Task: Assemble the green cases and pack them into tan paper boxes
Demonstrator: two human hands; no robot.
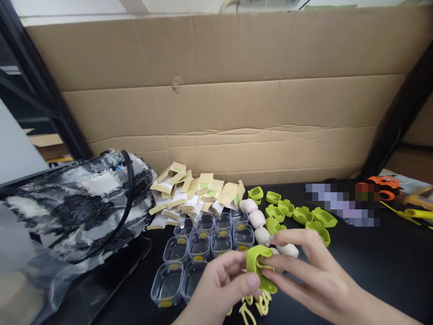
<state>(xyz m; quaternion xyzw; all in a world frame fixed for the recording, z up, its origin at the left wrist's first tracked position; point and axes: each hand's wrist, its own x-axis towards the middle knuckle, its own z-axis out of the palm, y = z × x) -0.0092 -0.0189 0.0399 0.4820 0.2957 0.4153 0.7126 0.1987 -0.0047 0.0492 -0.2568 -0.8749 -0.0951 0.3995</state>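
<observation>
Both my hands hold one lime-green plastic shell (257, 265) low in the middle of the view. My left hand (216, 289) pinches it from the left with thumb and fingers. My right hand (314, 277) grips it from the right, fingers laid over a thin yellow strap threaded through the shell. More pale yellow straps (252, 308) lie on the black table just under my hands. A row of whitish rounded pieces (257, 219) runs from my fingertips toward the back.
Several clear plastic cases (203, 253) stand in rows left of my hands. Folded card inserts (192, 189) are heaped behind them, loose green shells (304, 215) to the right. A furry black-and-white bag (77, 203) lies left; a cardboard wall (219, 99) closes the back; orange scissors (387, 187) lie far right.
</observation>
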